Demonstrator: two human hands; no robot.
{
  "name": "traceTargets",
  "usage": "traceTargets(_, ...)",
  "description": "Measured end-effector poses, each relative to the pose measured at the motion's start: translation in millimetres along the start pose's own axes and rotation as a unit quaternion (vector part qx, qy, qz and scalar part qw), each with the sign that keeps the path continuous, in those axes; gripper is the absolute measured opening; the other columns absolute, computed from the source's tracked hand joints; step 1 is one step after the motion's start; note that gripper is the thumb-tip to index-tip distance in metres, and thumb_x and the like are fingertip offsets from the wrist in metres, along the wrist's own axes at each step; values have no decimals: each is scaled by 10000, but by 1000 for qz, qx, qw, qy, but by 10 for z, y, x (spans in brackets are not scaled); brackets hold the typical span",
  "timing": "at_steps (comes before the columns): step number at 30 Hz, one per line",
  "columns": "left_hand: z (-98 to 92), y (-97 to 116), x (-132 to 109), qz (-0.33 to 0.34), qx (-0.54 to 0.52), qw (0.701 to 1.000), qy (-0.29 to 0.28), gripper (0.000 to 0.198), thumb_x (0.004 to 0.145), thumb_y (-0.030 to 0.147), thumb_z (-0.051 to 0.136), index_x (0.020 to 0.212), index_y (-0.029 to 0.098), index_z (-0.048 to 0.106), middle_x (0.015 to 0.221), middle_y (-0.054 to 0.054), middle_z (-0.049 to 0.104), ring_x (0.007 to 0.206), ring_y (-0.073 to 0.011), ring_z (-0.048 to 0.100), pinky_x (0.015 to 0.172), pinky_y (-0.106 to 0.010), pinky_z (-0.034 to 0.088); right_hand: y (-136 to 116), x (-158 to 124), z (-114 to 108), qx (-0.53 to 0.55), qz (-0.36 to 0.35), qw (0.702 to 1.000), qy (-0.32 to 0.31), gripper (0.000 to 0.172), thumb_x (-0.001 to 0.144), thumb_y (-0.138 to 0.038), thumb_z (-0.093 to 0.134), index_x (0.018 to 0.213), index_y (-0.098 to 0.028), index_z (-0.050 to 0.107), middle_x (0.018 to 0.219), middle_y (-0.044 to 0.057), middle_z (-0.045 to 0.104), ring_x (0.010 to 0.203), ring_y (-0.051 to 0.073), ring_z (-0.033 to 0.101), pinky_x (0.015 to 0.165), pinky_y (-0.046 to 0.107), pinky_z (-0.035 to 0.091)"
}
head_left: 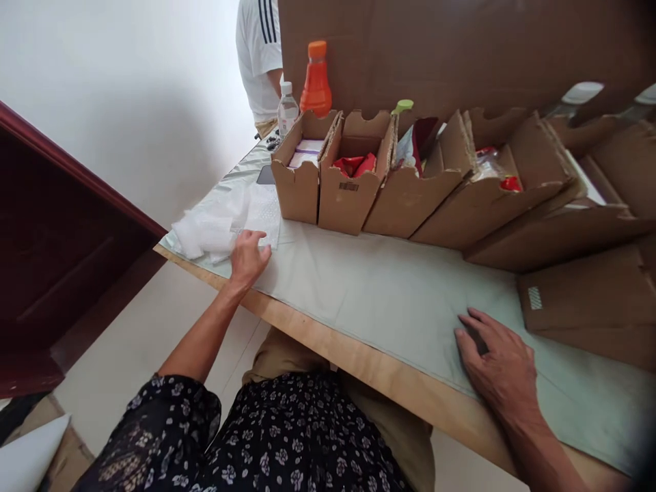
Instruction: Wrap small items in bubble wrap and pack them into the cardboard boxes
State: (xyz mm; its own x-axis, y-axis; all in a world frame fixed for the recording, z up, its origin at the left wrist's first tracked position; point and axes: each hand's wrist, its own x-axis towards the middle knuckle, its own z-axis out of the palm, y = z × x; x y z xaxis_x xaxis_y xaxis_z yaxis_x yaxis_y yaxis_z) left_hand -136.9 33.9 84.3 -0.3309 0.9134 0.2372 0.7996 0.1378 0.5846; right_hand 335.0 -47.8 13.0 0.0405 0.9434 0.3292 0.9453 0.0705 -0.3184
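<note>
My left hand [249, 256] rests at the table's left corner, its fingers curled onto the edge of a pile of thin clear plastic bags [208, 229]. Whether it has pinched a bag I cannot make out. My right hand [497, 365] lies flat on the pale green table cover [379, 294], fingers spread, holding nothing, just left of a flat cardboard piece [584, 297]. A row of open cardboard bins stands behind: one [300, 174] with white packets, one [351, 184] with red packets, others [410, 191] with mixed wrapped goods.
An orange bottle [316, 78] and a small clear water bottle [287, 109] stand behind the bins. A tall cardboard sheet [461, 48] backs the row. Another person in a white shirt [259, 61] stands at the far end. A dark wooden door frame [61, 225] is at left.
</note>
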Motion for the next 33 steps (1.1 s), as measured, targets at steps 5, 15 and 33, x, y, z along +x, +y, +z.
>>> traceTargets(5,104,68,236,103,205,970,-80,238,767,148,584,916,149,769,1081,-207,724,1143,-383,587,973,-503,448,42,4,63,14,-9,1000,12,407,919,-418,450,1102,-191,733,1305,188,708,1202,346,642,972,515,468)
traceTargets(15,-413,564,-264,193,4,979,-61,166,840,404,624,849,277,730,920,8,787,851,-256,713,799,-370,563,-97,-89,-105,121,26,992,16,277,880,-256,563,1080,-215,750,1320,140,711,1232,335,632,1018,564,482)
traceTargets(33,-299,2623,-724,427,-187,841,-275,139,858,321,653,880,274,782,940,-9,824,819,-214,766,768,-339,617,-356,115,-1024,581,-163,752,-265,646,833,-638,733,1366,-284,650,1434,67,647,1346,260,583,1154,454,413)
